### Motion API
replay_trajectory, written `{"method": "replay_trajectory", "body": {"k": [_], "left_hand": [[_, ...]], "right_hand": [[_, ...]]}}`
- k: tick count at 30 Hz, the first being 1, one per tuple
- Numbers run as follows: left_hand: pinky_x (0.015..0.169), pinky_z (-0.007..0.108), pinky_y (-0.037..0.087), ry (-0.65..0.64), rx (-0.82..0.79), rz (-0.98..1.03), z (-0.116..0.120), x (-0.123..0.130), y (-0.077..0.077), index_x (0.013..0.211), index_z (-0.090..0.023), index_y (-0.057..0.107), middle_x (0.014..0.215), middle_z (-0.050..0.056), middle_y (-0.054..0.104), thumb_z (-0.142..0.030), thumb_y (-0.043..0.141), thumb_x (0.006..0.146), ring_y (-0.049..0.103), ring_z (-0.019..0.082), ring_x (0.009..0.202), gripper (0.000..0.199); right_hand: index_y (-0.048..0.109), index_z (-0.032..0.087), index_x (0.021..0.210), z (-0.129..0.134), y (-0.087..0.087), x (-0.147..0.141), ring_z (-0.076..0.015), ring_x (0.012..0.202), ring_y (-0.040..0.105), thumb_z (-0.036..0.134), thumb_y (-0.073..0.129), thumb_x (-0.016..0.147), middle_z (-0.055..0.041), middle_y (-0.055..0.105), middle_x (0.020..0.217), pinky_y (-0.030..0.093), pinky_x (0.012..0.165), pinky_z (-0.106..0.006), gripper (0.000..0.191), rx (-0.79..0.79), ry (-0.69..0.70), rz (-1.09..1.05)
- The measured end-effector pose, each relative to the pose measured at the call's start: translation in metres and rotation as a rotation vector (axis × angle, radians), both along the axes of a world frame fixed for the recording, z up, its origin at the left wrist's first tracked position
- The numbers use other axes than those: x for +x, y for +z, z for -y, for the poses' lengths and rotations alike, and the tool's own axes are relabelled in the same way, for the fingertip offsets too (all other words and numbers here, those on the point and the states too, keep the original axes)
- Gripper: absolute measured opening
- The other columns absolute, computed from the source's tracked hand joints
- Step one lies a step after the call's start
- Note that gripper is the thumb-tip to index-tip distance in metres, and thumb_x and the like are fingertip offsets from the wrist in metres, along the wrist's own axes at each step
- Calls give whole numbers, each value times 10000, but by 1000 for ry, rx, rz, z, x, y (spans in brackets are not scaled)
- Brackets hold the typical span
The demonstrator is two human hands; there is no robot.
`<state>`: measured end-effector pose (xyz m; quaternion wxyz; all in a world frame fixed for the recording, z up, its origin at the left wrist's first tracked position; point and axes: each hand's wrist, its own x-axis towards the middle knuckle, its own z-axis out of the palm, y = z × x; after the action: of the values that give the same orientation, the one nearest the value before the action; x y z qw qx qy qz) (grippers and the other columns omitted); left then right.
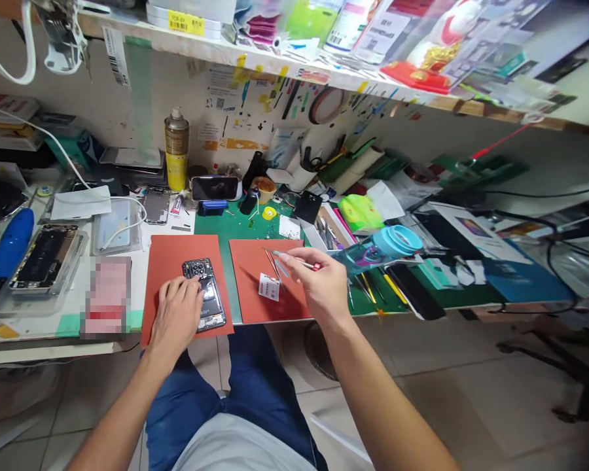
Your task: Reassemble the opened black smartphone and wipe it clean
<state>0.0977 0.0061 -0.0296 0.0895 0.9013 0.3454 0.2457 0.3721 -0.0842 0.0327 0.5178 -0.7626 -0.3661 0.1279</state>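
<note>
An opened smartphone (210,297), its back cover off and inner parts showing, lies on the left reddish-brown mat (164,252). My left hand (179,311) rests on the mat with its curled fingers against the phone's left side and edge. Over the right reddish-brown mat (243,261), my right hand (324,281) is closed around slender metal tweezers (294,259), their tips pointing left. Below the tips is a small white printed packet (269,288). Thin metal tools beside the packet partly overlap with the tweezers, so their shapes are hard to separate.
A blue-lidded bottle (380,248) lies tilted right of my right hand, near several screwdrivers (368,288). Another opened phone (44,258) sits in a plastic tray at left. A yellow spray can (177,150) stands behind. A loaded shelf (275,62) overhangs the bench.
</note>
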Motion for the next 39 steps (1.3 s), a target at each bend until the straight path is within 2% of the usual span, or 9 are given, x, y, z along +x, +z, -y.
{"method": "replay_trajectory", "body": {"k": [4,7,9,11,13,16,21,27,39], "left_hand": [[1078,519,443,-2,9,2,2,1,1,1155,-189,685,1329,129,750,-200,528,1068,631,322,1206,180],[1095,536,437,1,3,8,4,2,2,1192,-179,701,1356,124,745,-174,546,1050,628,336,1220,210],[1109,551,430,2,-8,12,6,3,2,1234,-168,707,1372,120,743,-165,552,1039,622,348,1229,249],[1124,564,419,7,-20,21,8,4,2,1272,-165,713,1388,114,740,-167,559,1028,618,355,1234,289],[1133,574,410,12,-28,29,9,5,3,1300,-159,718,1396,110,740,-176,568,1016,614,361,1239,322],[1132,579,402,10,-49,34,10,7,4,1357,-158,709,1408,99,739,-194,572,1009,612,361,1233,376],[1104,578,421,22,-79,41,10,9,6,1472,-189,653,1426,77,733,-220,603,988,617,350,1205,487],[1102,578,411,11,-88,24,10,10,6,1444,-146,671,1408,86,744,-244,619,990,616,359,1206,468],[1107,571,413,18,-83,37,9,11,5,1472,-195,655,1400,73,749,-241,617,984,640,355,1186,492]], "right_hand": [[723,190,896,-16,8,-23,-157,602,619,617,875,784,-10,697,750,529,582,-312,466,151,87,-176],[698,196,858,-27,8,-37,-152,569,659,530,845,866,-6,721,733,573,557,-305,365,168,160,-245],[666,214,943,-31,6,-45,-167,599,727,415,835,909,-10,772,793,627,570,-303,265,184,191,-236],[630,244,1138,-32,2,-50,-189,697,794,271,809,936,-12,809,886,684,632,-315,271,217,231,-128],[573,265,1325,-32,-3,-53,-199,810,824,147,739,965,-20,812,957,712,709,-325,413,238,302,64],[562,258,1390,-36,-13,-52,-202,869,828,49,666,978,-47,795,1009,716,745,-320,473,224,417,311],[591,243,1352,-46,-22,-47,-204,806,822,40,669,982,-49,788,957,716,707,-317,430,163,471,406],[587,236,1355,-48,-28,-47,-198,848,826,30,689,970,-50,796,1002,719,742,-305,448,127,481,373],[590,251,1338,-55,-20,-49,-191,784,813,7,675,962,-36,778,951,708,676,-276,456,131,526,442]]}}
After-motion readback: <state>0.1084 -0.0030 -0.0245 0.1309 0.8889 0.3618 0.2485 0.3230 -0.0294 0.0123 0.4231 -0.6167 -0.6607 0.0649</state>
